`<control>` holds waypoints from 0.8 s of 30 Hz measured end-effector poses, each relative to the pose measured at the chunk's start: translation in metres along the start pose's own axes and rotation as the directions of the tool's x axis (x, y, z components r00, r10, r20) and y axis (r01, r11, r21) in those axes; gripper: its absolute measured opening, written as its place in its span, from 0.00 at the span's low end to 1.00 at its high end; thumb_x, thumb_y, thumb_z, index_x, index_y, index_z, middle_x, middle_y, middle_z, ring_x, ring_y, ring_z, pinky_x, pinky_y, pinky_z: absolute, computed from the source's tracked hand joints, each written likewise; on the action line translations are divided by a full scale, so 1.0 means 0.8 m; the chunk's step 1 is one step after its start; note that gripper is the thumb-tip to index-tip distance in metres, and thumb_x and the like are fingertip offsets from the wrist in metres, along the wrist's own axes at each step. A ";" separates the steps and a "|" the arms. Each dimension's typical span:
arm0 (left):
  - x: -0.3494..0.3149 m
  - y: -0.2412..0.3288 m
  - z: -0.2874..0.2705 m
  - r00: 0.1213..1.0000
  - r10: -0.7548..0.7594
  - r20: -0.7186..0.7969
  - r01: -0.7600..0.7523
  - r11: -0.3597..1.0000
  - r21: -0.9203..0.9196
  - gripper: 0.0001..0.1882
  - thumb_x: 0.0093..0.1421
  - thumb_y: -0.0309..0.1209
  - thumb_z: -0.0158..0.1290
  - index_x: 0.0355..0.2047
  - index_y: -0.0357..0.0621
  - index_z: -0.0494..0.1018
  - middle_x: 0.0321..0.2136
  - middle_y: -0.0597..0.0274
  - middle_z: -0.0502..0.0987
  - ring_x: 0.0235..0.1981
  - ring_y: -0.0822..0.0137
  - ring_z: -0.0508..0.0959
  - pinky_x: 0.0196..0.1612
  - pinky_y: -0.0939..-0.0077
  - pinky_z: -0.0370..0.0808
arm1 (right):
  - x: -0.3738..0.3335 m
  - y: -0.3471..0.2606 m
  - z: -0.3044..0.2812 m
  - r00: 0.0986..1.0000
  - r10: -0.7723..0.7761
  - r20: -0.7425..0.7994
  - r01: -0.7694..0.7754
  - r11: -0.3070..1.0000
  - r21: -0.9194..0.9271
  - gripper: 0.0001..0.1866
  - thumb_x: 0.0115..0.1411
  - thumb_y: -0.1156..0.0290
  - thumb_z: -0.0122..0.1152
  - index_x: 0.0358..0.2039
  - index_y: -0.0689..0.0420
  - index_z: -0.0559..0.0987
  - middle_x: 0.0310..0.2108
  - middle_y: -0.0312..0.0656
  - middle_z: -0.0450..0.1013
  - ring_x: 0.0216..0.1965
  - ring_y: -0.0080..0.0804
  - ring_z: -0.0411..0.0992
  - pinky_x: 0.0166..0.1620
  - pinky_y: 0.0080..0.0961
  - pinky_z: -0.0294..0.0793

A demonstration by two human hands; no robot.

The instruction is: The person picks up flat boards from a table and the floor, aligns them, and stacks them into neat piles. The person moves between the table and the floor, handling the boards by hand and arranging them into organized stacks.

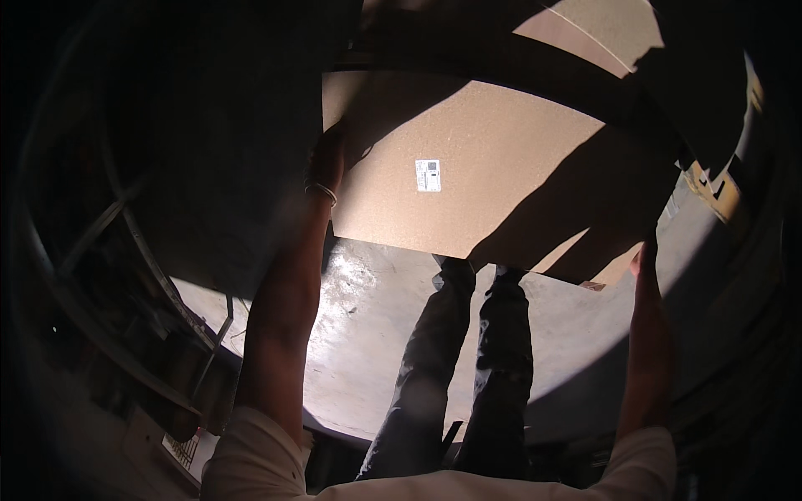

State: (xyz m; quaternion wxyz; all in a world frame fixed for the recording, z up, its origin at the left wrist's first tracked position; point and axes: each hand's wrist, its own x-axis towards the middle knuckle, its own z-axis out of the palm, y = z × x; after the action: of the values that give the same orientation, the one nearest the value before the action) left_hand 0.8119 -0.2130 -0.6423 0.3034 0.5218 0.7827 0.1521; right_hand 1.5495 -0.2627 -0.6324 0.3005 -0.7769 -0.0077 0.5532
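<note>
A large brown cardboard box (401, 204) is held out in front of me, above my feet. Only one broad flat face of it shows plainly, with a small white label (428, 176) left of its middle. My left hand (327, 159) grips its left edge; the hand is in deep shadow and its fingers are mostly hidden. Lower down, on the near right corner, my right hand (642, 257) is closed on the edge, with some fingertips catching light. Dark shadows cross the face at the upper left and the right.
Below the box, pale concrete floor (359, 292) lies around my dark-trousered legs (501, 359). Thin metal bars (224, 326) stand at the left in shadow. Another brown sheet-like surface (597, 29) is lit at the far top. A yellowish object (714, 194) sits at the right.
</note>
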 end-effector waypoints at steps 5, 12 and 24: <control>-0.006 -0.102 -0.022 0.823 0.145 0.550 0.568 -0.246 -0.785 0.22 0.70 0.40 0.37 0.54 0.38 0.70 0.49 0.52 0.76 0.52 0.57 0.74 0.57 0.67 0.67 | 0.003 -0.007 -0.018 0.986 0.109 0.128 -0.105 0.994 -0.036 0.34 0.61 0.41 0.50 0.58 0.53 0.67 0.55 0.40 0.67 0.56 0.34 0.66 0.57 0.37 0.66; 0.018 -0.114 -0.005 0.928 -0.309 0.208 0.371 0.813 -0.449 0.23 0.70 0.41 0.37 0.54 0.38 0.69 0.49 0.53 0.75 0.52 0.58 0.73 0.57 0.67 0.67 | 0.013 -0.002 -0.023 0.971 0.181 0.156 -0.169 0.982 -0.084 0.35 0.56 0.41 0.57 0.57 0.52 0.68 0.54 0.39 0.68 0.54 0.35 0.67 0.53 0.41 0.69; 0.006 -0.075 0.028 0.932 -0.284 0.226 0.352 0.859 -0.371 0.25 0.69 0.44 0.37 0.55 0.38 0.69 0.49 0.54 0.75 0.52 0.61 0.73 0.57 0.68 0.67 | 0.005 -0.009 -0.020 0.960 0.149 0.236 -0.126 0.986 -0.108 0.29 0.57 0.46 0.56 0.51 0.54 0.72 0.46 0.41 0.72 0.48 0.37 0.71 0.49 0.43 0.71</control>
State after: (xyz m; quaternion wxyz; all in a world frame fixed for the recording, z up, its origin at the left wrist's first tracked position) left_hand 0.7812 -0.2349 -0.6944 0.4888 0.3212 0.7819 0.2156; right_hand 1.5669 -0.2623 -0.6290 0.2221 -0.7148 -0.0159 0.6629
